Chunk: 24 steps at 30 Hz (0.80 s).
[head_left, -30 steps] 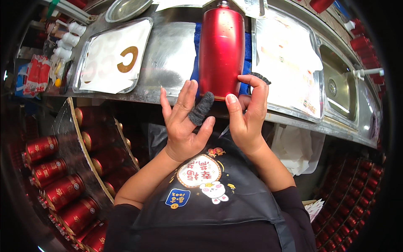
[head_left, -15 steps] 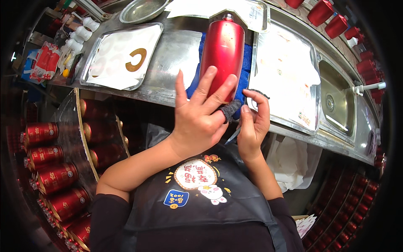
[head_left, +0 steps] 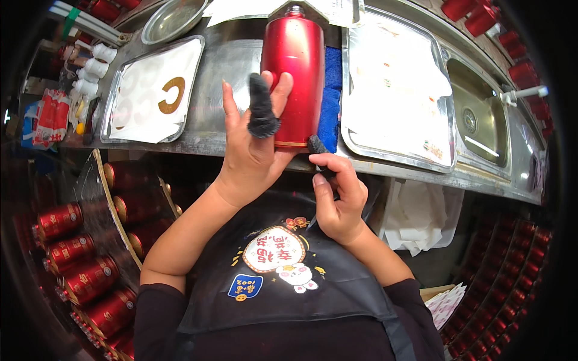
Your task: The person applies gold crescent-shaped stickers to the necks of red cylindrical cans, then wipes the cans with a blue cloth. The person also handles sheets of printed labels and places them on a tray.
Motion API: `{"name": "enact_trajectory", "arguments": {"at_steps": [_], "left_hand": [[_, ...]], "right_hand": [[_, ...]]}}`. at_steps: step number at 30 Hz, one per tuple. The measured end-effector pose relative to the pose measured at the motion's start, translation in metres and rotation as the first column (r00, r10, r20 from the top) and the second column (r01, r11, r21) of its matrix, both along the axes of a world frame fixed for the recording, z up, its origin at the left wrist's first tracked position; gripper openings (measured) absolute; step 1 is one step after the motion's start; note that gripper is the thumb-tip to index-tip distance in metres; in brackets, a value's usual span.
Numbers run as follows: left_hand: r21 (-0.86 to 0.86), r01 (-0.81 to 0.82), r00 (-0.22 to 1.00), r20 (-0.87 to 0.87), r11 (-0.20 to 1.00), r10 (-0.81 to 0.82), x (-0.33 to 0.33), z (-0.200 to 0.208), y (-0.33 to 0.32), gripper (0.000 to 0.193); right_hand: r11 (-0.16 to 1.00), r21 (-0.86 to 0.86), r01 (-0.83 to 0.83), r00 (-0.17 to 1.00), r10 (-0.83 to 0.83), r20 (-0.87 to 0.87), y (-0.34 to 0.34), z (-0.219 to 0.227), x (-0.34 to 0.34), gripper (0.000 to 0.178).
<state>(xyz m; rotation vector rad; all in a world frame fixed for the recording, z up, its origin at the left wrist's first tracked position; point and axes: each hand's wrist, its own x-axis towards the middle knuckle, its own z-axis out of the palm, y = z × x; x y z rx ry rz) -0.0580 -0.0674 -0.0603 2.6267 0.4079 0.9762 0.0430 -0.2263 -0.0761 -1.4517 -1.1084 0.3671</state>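
Observation:
A glossy red bottle lies on a folded blue towel, its threaded neck pointing away and its gold-edged base towards me. My left hand rests against the bottle's lower left side with fingers spread; a black fabric cover sleeves one of them. The left thumb is hidden beside the base. Just right of the base, my right hand has thumb and forefinger bent close together. Another dark finger cover shows above it. A thin pointed tool pokes out of the right hand, mostly hidden.
On the steel counter, a left tray holds white sheets with a gold C-shaped piece. A right tray bears white sheets beside a sink. Red bottles fill racks low on both sides. A metal bowl stands at the back.
My left hand has shifted from across the bottle's lower part to its left side, showing its black finger cover. My right hand has come down and slightly left. The whole view has shifted.

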Motion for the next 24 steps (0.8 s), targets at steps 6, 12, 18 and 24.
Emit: {"name": "enact_trajectory", "arguments": {"at_steps": [6, 12, 18, 24], "left_hand": [[-0.374, -0.054, 0.996, -0.08, 0.926, 0.026, -0.025, -0.021, 0.005, 0.08], [-0.229, -0.095, 0.982, -0.184, 0.969, 0.053, -0.029, -0.025, 0.009, 0.074], [-0.214, -0.145, 0.987, -0.097, 0.966, 0.126, -0.02, -0.02, 0.001, 0.092], [-0.181, -0.035, 0.994, 0.092, 0.983, 0.052, 0.012, -0.008, -0.018, 0.089]], "right_hand": [[0.99, -0.137, 0.023, 0.996, -0.035, -0.085, -0.008, -0.003, 0.0, 0.03], [0.992, -0.12, 0.047, 0.985, -0.026, 0.171, -0.007, -0.007, 0.002, 0.031], [0.98, -0.181, 0.084, 0.954, -0.027, 0.299, -0.01, 0.004, 0.008, 0.033], [0.996, -0.01, 0.091, 0.88, -0.076, 0.47, -0.018, 0.02, 0.026, 0.039]]}}
